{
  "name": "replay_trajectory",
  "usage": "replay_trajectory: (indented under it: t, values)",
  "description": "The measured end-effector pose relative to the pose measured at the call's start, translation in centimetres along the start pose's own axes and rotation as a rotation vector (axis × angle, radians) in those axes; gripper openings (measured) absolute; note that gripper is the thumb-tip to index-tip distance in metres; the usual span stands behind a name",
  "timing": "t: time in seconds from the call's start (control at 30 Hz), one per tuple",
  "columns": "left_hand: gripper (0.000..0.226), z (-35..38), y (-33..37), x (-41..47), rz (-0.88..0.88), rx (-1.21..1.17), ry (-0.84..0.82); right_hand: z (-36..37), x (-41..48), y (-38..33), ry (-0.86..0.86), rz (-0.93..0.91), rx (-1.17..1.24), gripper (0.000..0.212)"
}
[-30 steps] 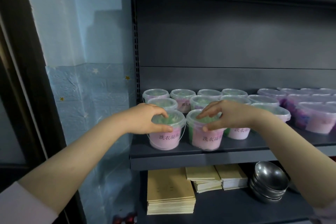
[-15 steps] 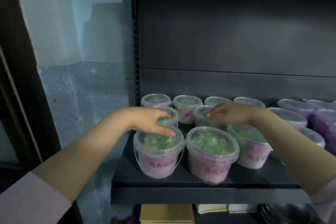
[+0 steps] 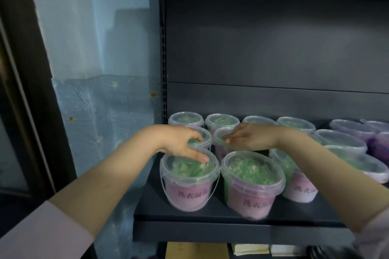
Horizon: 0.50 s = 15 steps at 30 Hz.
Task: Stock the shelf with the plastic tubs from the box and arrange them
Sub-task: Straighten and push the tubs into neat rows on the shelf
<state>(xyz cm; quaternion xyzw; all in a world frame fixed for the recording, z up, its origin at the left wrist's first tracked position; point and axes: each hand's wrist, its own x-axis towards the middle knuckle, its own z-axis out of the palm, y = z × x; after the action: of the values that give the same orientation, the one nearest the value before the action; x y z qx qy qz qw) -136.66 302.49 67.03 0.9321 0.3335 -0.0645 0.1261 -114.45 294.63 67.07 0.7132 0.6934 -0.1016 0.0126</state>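
Round clear-plastic tubs (image 3: 252, 176), matte dark shelf (image 3: 148, 202)

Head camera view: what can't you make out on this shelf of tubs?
- Head view, second-row clear plastic tubs: lids mostly covered by the left hand and right hand.
- Purple-filled tubs: cut off by the right edge.
- Front tubs' printed labels: blurred, partly unreadable.
- Lower shelf items: hidden by the dark shelf board and bottom edge.

Dark metal shelf (image 3: 189, 214) carries rows of lidded plastic tubs (image 3: 251, 183), green and pink contents.
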Motion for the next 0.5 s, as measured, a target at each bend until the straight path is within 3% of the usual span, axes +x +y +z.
replay_trajectory:
  t: [0.17, 0.37, 0.5]
  values:
    - [0.096, 1.0, -0.7, -0.4, 0.024, -0.121, 0.074, -0.2, -1.7, -1.1, 0.031, -0.027, 0.091, 0.053]
    - [0.071, 2.1, -0.4, -3.5, 0.176, -0.246, 0.461, 0.4, -7.8, -1.4, 0.18, -0.109, 0.069, 0.047]
    - [0.063, 3.6, 0.3, -6.3, 0.221, -0.172, 0.332, 1.7, -11.2, -1.4, 0.112, -0.112, 0.072, 0.048]
